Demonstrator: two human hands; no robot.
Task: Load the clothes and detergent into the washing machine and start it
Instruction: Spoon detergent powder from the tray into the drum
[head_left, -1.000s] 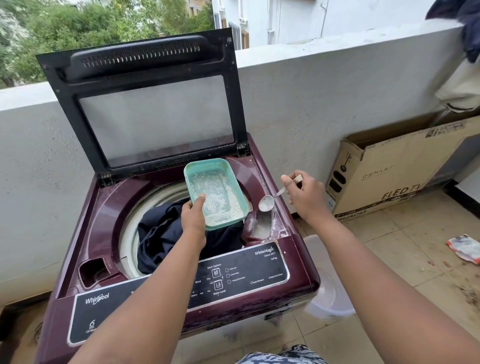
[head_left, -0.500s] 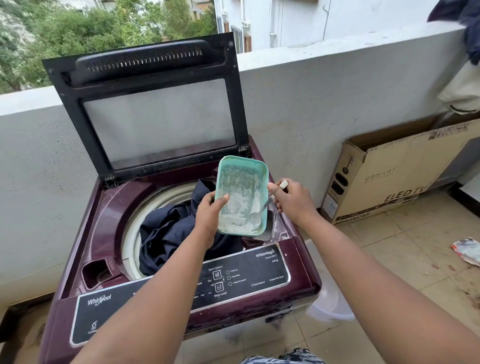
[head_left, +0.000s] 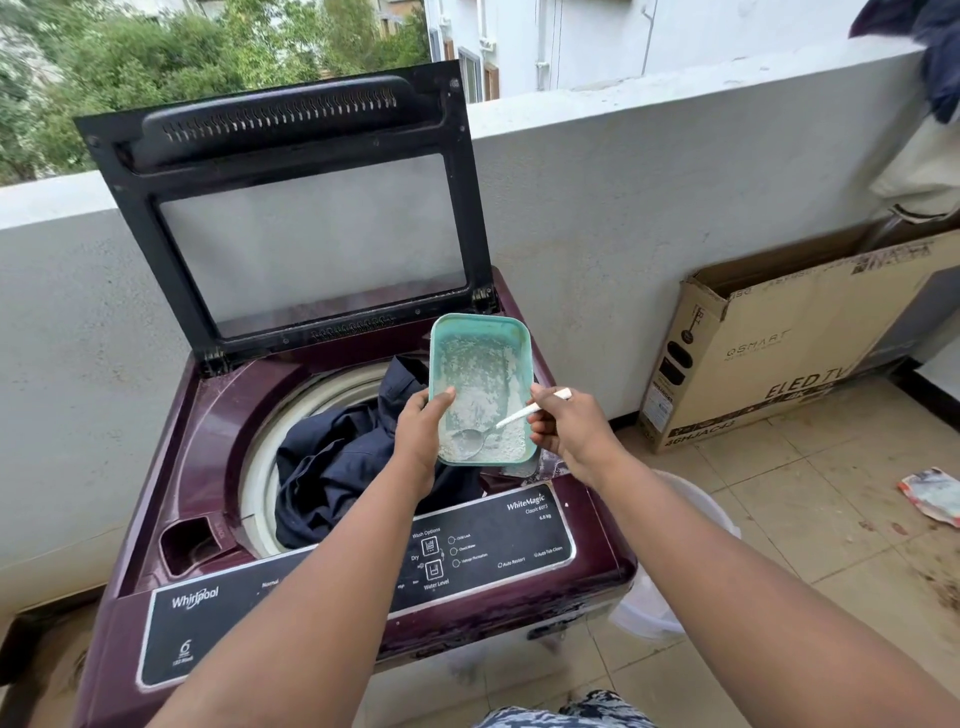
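**Scooping detergent powder from the tub**

The right hand (head_left: 563, 434) pinches the white handle of a small spoon (head_left: 470, 444) between thumb and curled fingers (head_left: 540, 415), the handle end sticking out past the knuckles on the far right. The spoon's bowl lies low in the near end of a teal plastic tub (head_left: 480, 387), pressed into the powder there. The left hand (head_left: 421, 436) grasps the tub by its left rim, thumb hooked over the edge into the inside, the other fingers hidden beneath it. The tub is tilted towards the person, so its open face shows.

Inside the tub is white detergent powder (head_left: 475, 402), thin and patchy over the far part of the floor and gathered thicker at the near end around the spoon.

The tub hangs above the near right corner of the top opening of the maroon washing machine (head_left: 218, 447), just above a small dispenser pocket (head_left: 522, 465), mostly hidden by the tub; what it holds cannot be told. The lid (head_left: 306, 208) stands upright at the far side. In the drum lie dark navy clothes (head_left: 343, 462), heaped towards the near right of the opening. A second pocket (head_left: 195, 543) at the near left corner looks bare.

The clothes appear loaded, and the step in hand is dosing detergent. The next move seems to call for lifting a level spoonful clear of the tub's rim and tipping it over the pocket or drum without spilling onto the control panel (head_left: 467, 551). Closing the lid and starting the machine remain.
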